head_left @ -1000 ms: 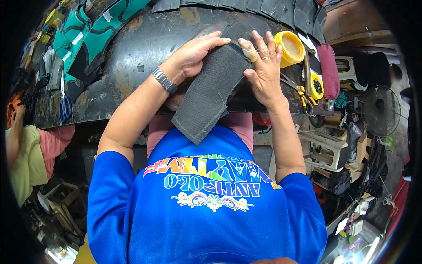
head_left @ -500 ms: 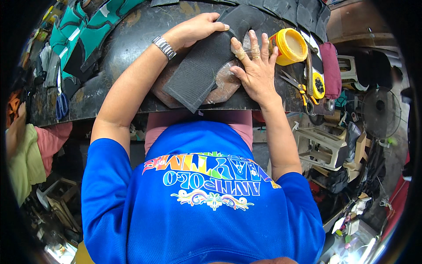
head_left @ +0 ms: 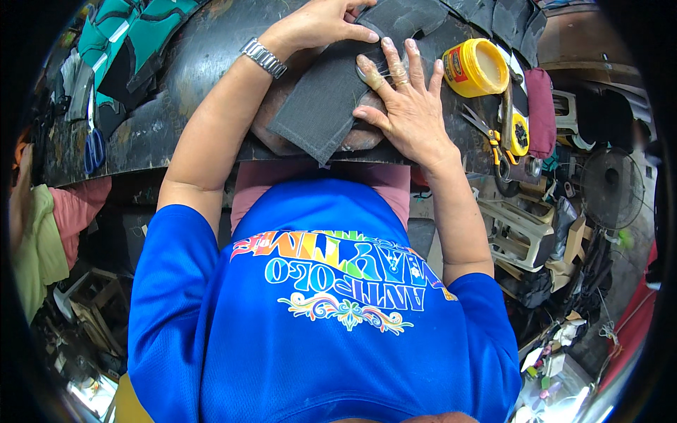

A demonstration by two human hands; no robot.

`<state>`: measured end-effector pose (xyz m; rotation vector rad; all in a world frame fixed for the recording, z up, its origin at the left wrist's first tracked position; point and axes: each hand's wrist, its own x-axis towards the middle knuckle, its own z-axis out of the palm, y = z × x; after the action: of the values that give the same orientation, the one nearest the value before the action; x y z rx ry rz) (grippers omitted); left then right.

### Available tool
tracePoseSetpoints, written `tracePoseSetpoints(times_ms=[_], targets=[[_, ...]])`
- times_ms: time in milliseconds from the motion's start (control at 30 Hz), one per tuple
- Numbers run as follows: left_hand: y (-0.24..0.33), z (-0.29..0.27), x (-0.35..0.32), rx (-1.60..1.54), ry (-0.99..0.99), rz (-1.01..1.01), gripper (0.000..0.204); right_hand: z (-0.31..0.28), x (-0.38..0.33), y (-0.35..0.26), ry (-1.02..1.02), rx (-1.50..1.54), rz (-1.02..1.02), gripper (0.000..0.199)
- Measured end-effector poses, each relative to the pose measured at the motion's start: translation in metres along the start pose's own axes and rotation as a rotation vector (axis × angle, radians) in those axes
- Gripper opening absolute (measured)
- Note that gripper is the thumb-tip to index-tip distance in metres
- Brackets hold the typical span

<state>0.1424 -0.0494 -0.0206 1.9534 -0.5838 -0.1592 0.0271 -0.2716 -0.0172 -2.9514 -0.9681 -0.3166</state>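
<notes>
A dark grey, textured sheet piece [head_left: 314,106], cut to a shape, lies at the table's near edge over a brownish slab [head_left: 265,130]. At its far end my left hand [head_left: 321,28] holds the edge, thumb on top and fingers curled, partly cut off by the picture's edge. My right hand [head_left: 412,113] lies with fingers spread along the piece's right edge, and its fingers are smeared with a pale, sticky-looking film. Beyond both hands, another black piece [head_left: 405,15] adjoins the sheet; where they meet is partly hidden.
An open yellow tub [head_left: 462,74] of pale paste stands right of my right hand. Yellow-handled scissors [head_left: 496,144], a yellow tape roll [head_left: 519,134] and a maroon cloth bundle [head_left: 540,113] lie beyond. Blue-handled scissors [head_left: 94,149] and green-black pieces [head_left: 120,53] are left; a person's pink sleeve [head_left: 79,211] shows.
My left hand has slid a little away from me and right along the sheet's edge. The right hand's fingers lie slightly further left on the sheet. The whole view has shifted a little.
</notes>
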Motion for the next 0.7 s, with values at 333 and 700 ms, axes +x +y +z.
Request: tracePoseSetpoints(times_ms=[333,700], targets=[[0.018,-0.001,-0.009,-0.143,-0.017,-0.175,0.068,-0.022,-0.016,-0.038,-0.102,0.209,-0.219,0.073],[0.044,0.006,-0.007,-0.652,0.044,0.163,0.056,-0.083,-0.040,0.080,0.455,0.745,0.441,0.043]])
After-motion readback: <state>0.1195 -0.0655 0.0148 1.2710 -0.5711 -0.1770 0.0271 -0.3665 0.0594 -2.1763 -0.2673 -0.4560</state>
